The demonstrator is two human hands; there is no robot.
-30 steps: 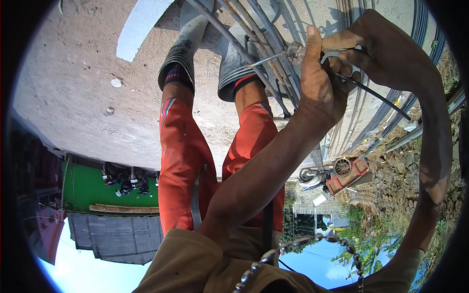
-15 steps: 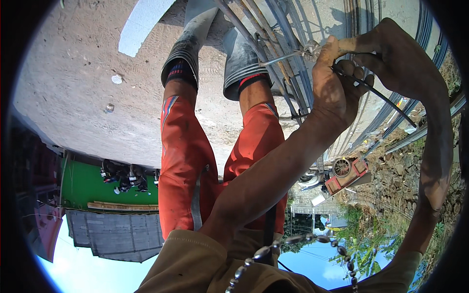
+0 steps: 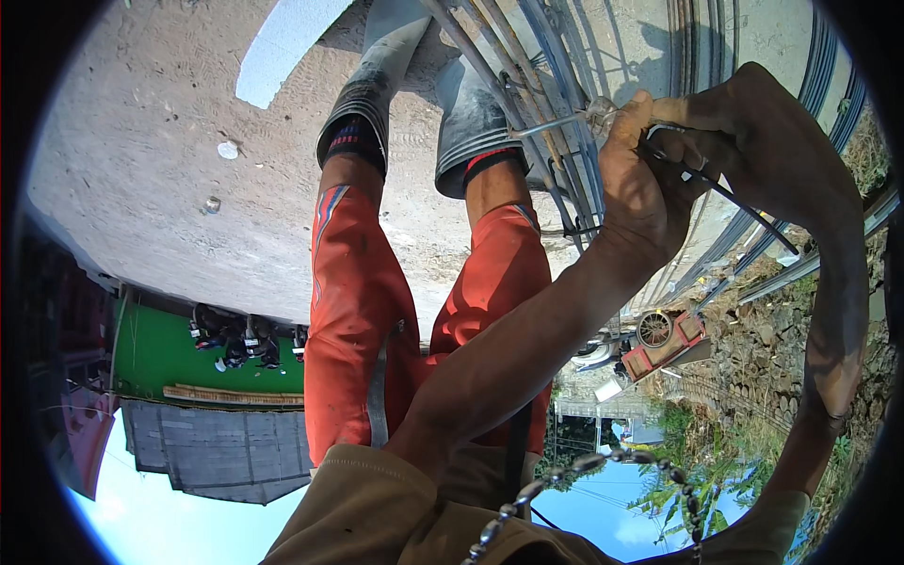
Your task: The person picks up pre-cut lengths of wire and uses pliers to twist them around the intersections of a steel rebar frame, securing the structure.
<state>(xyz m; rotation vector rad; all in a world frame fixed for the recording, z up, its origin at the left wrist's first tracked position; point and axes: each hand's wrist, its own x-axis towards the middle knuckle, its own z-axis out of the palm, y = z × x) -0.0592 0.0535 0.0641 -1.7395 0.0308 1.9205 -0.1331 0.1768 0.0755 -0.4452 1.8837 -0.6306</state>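
Observation:
My left hand (image 3: 638,188) is closed around a thin dark rod (image 3: 753,212), which sticks out down to the right. My right hand (image 3: 730,127) is curled against the left one at the rod's upper end; its fingertips are partly hidden and what they grip is unclear. Just left of both hands a bundle of long steel bars (image 3: 527,80), some rusty, runs past my grey rubber boots (image 3: 367,80), with a short pale metal bar (image 3: 551,122) lying across it. The joint beside my left thumb is too small to make out.
Dark rods (image 3: 815,66) lie on the dusty ground at right, a white curved sheet (image 3: 278,47) at upper left. A red cart (image 3: 673,344) stands by a stone wall (image 3: 753,344). Dark parked motorbikes (image 3: 250,339) stand before a green wall (image 3: 151,348) at left.
Both hands have moved a little down and rightward in view, and my right fingers have drawn closer over my left hand. The bar bundle has shifted slightly rightward in the picture.

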